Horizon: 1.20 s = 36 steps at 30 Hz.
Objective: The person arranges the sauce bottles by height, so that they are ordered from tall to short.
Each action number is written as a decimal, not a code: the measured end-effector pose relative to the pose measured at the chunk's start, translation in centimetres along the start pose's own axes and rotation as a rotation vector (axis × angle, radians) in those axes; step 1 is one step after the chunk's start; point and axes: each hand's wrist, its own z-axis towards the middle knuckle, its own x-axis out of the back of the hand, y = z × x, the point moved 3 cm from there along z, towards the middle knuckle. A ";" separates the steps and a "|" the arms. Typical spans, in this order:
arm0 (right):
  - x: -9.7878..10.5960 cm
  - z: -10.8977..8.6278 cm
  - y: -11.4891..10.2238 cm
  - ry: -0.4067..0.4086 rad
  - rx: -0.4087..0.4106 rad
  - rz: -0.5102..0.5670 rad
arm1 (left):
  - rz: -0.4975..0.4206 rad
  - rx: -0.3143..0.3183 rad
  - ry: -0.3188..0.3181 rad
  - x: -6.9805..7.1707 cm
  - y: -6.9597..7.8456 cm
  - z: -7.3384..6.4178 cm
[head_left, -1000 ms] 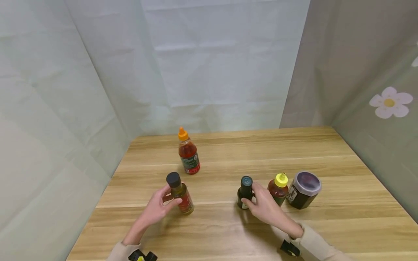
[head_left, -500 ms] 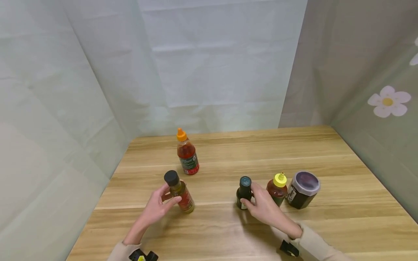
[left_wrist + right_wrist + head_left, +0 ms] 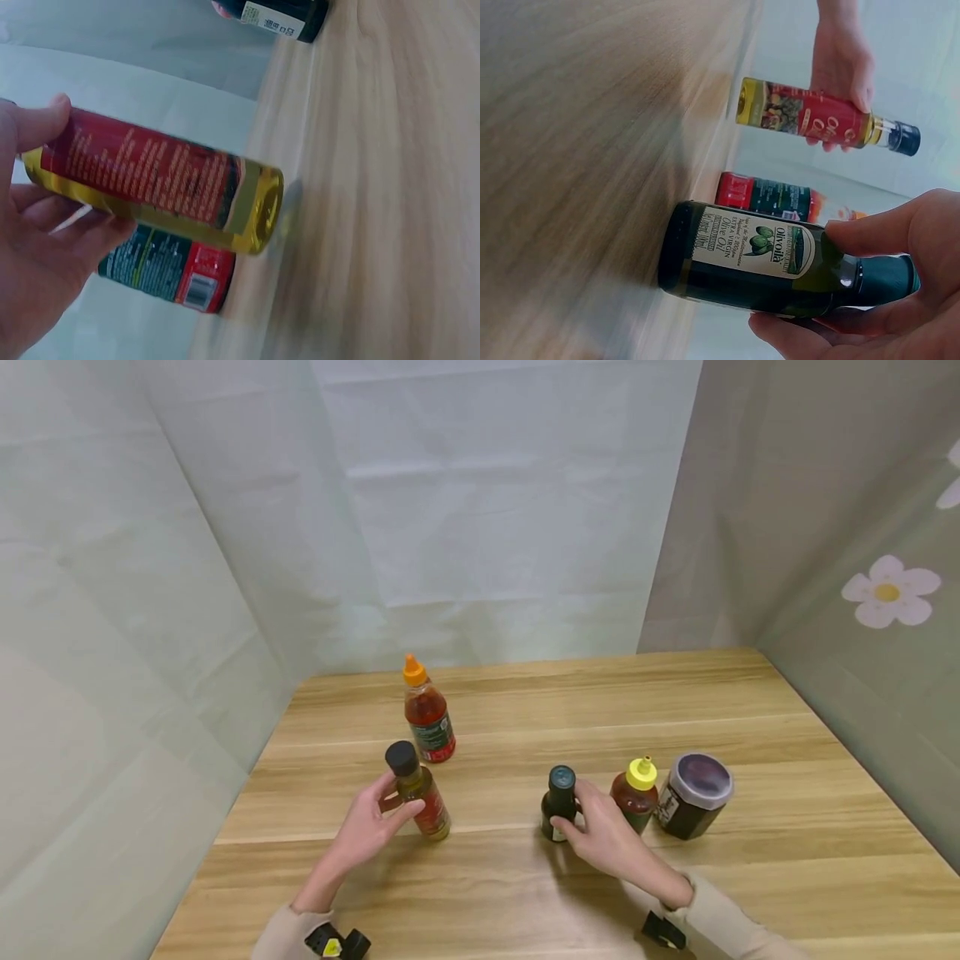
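In the head view my left hand grips a clear olive oil bottle with a red label and black cap. Thumb and fingers wrap its upper part, and the bottle leans a little. The left wrist view shows the yellow oil bottle's base close over the wood, with a shadow beside it. To the right, my right hand holds a dark green olive oil bottle round its shoulder, thumb on one side and fingers on the other. This green bottle stands upright at the table surface. Its cream label faces the right wrist camera.
A red sauce bottle with an orange cap stands behind the left hand. Right of the right hand are a yellow-capped sauce bottle and a dark jar with a pale lid. Cloth walls border the wooden table.
My left hand has shifted slightly forward and to the right with the red-labelled olive oil bottle. The right hand and the green bottle stay in place.
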 end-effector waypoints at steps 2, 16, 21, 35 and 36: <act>0.0 0.0 0.0 0.000 0.003 0.003 | -0.001 0.006 0.005 -0.2 0.1 0.3; -0.1 0.0 0.2 0.007 0.004 0.017 | -0.050 0.025 0.011 -0.9 0.2 1.6; -0.1 0.0 0.1 0.001 -0.006 0.021 | -0.093 0.021 0.006 -1.0 0.0 1.8; 0.0 0.0 0.2 0.010 0.000 0.008 | -0.118 0.036 0.027 -1.8 -0.2 3.2; 0.0 0.0 0.2 0.010 0.001 0.010 | -0.115 0.039 0.028 -1.8 -0.3 3.2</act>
